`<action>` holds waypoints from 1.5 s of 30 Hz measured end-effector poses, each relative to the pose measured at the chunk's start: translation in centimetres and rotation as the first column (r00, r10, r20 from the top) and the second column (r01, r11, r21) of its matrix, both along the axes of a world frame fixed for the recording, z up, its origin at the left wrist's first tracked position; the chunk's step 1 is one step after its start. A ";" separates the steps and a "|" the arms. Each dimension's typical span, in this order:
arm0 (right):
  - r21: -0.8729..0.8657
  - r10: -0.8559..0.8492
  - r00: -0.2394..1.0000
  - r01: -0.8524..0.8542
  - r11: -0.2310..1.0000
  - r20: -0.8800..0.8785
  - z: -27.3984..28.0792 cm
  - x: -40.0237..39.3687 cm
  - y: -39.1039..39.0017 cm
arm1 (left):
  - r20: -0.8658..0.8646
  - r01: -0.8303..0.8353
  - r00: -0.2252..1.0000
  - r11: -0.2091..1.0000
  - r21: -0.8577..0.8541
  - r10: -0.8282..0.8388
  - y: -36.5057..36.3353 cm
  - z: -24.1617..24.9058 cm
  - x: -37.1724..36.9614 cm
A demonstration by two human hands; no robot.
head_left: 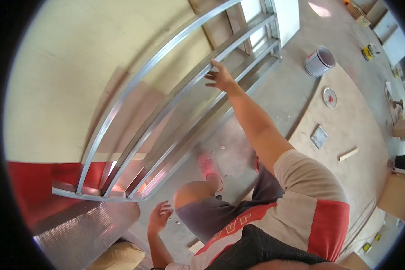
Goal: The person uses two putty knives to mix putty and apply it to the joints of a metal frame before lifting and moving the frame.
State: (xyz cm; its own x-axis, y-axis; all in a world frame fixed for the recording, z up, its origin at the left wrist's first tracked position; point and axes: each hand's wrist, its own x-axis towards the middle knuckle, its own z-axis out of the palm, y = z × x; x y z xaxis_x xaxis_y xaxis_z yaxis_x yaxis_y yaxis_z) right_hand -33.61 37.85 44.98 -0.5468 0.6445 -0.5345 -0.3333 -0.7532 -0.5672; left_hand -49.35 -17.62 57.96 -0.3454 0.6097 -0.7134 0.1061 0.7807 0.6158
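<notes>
A long frame of shiny metal bars (pixel 150 128) runs diagonally from the lower left to the top, beside a pale panel (pixel 76 67). My right hand (pixel 220 78) reaches out at the upper middle. Its fingers are spread, and one fingertip touches a middle bar of the frame without closing round it. My left hand (pixel 159 218) is low at the left, near the frame's bottom end, its fingers loosely bent and apart with nothing in them. At that bottom end a silver foil roll (pixel 87 229) lies next to a red surface (pixel 31 189).
An open metal can (pixel 319 61) stands at the upper right, near a board (pixel 351 117) on the floor. On the board lie a round lid (pixel 330 97), a small flat packet (pixel 319 136) and a wood strip (pixel 348 154). Boxes (pixel 398 193) are at the right edge.
</notes>
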 end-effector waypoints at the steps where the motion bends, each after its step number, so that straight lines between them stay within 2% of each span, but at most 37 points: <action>1: -0.005 0.041 0.999 -0.041 0.999 0.028 -0.2 -0.1 -0.3 | -0.124 0.023 0.992 1.000 0.020 -0.020 -1.1 2.3 0.0; 3: 0.023 0.063 0.997 -0.064 0.998 0.049 0.4 0.3 -2.0 | -0.357 0.024 0.934 0.997 0.075 0.004 -3.1 7.4 0.2; 4: 0.032 0.075 0.995 -0.077 0.997 0.067 0.7 1.0 -3.1 | -0.481 0.037 0.876 0.999 0.025 -0.020 -4.0 10.2 0.4; 6: -0.060 0.029 0.998 -0.025 0.998 0.060 0.6 1.8 -4.8 | -0.652 0.118 0.756 0.992 0.050 -0.057 -5.7 15.7 1.2; 7: -0.109 0.039 0.996 -0.030 0.994 0.082 -0.4 2.1 -4.7 | -0.626 0.051 0.779 0.993 0.110 0.029 -6.5 18.5 2.1; 8: -0.057 0.030 1.000 -0.029 0.998 0.010 -1.9 3.0 -5.2 | -0.776 0.175 0.622 0.984 0.007 -0.105 -8.2 21.3 2.9; 9: -0.029 0.039 0.998 -0.041 0.999 -0.038 -2.8 3.6 -5.4 | -0.749 0.245 0.661 0.931 0.271 0.044 -9.0 24.8 4.5; 10: 0.033 0.065 0.998 -0.064 0.997 -0.016 -3.8 4.3 -5.5 | -0.882 0.226 0.425 0.921 0.318 0.201 -10.9 27.8 4.8; 11: 0.117 0.080 0.997 -0.081 0.990 0.013 -1.1 3.8 -5.8 | -0.926 0.179 0.151 0.911 0.370 0.346 -12.7 30.8 5.2; 12: 0.116 0.080 0.996 -0.083 0.990 0.027 3.0 3.5 -6.9 | -0.884 0.235 -0.216 0.901 0.365 0.414 -14.4 34.1 6.5; 13: 0.117 0.142 0.988 -0.134 0.984 -0.065 4.2 2.8 -5.4 | -0.699 0.229 -0.560 0.894 0.385 0.445 -16.0 37.4 7.7; 14: 0.184 0.241 0.960 -0.213 0.959 -0.145 6.1 2.1 -3.6 | -0.642 0.412 -0.479 0.799 0.438 0.599 -18.1 40.7 9.4; 15: 0.408 0.252 0.936 -0.136 0.903 -0.247 13.3 2.3 -7.4 | -0.587 0.578 -0.373 0.675 0.459 0.718 -20.1 44.0 11.1; 16: 0.591 0.330 0.907 -0.120 0.797 -0.261 19.8 2.7 -10.0 | -0.572 0.806 -0.065 0.381 0.453 0.818 -16.5 45.0 13.9; 17: 0.737 0.397 0.888 -0.107 0.668 -0.231 24.7 3.3 -12.4 | -0.564 0.901 0.258 0.015 0.434 0.785 -14.4 46.1 16.0; 18: 0.849 0.447 0.877 -0.095 0.519 -0.175 28.5 5.2 -13.9 | -0.642 0.939 0.230 0.006 0.344 0.731 -12.4 46.7 18.1; 20: 0.980 0.538 0.843 -0.105 0.167 -0.001 35.2 8.0 -20.0 | -0.746 0.966 0.094 0.121 0.229 0.660 -13.1 45.8 19.5; 22: 0.974 0.604 0.769 -0.102 -0.203 0.206 39.4 10.7 -26.6 | -0.785 0.964 0.030 0.190 0.186 0.618 -14.1 45.0 20.2; 24: 0.877 0.617 0.686 -0.065 -0.476 0.386 41.6 12.1 -31.7 | -0.795 0.951 0.012 0.240 0.197 0.606 -15.9 44.1 20.4; 26: 0.777 0.601 0.630 -0.007 -0.629 0.492 42.0 12.9 -36.6 | -0.832 0.933 0.003 0.298 0.201 0.554 -16.4 44.1 20.1; 29: 0.680 0.540 0.618 0.012 -0.734 0.572 41.9 14.1 -40.3 | -0.859 0.915 0.014 0.340 0.218 0.511 -17.4 43.3 19.1; 33: 0.606 0.443 0.657 -0.028 -0.795 0.610 41.5 18.0 -41.8 | -0.850 0.897 -0.080 0.409 0.166 0.521 -20.6 42.2 19.9; 36: 0.626 0.390 0.690 -0.117 -0.771 0.610 40.2 21.2 -40.4 | -0.836 0.852 -0.085 0.475 0.221 0.542 -22.1 39.7 19.4; 40: 0.706 0.231 0.794 -0.315 -0.635 0.562 38.3 29.7 -36.5 | -0.844 0.779 -0.071 0.558 0.286 0.532 -23.7 36.9 17.6; 42: 0.783 0.061 0.856 -0.437 -0.443 0.513 35.5 35.0 -33.7 | -0.861 0.693 -0.078 0.648 0.315 0.502 -25.1 34.9 15.7; 43: 0.816 -0.054 0.862 -0.496 -0.298 0.504 32.9 38.2 -32.8 | -0.876 0.632 -0.057 0.697 0.339 0.478 -26.6 33.2 14.4; 45: 0.865 -0.347 0.797 -0.490 0.104 0.493 24.4 45.4 -30.6 | -0.916 0.485 0.023 0.797 0.360 0.400 -28.7 27.2 10.6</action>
State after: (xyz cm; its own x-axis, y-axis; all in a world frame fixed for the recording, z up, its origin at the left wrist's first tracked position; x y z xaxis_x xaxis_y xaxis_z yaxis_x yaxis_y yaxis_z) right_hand 11.83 7.21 69.37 -0.5637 0.7552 0.3344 0.3030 0.5658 -0.7669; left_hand -38.78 -46.36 85.20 -0.3357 0.6706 0.6616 0.9196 0.3854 0.0760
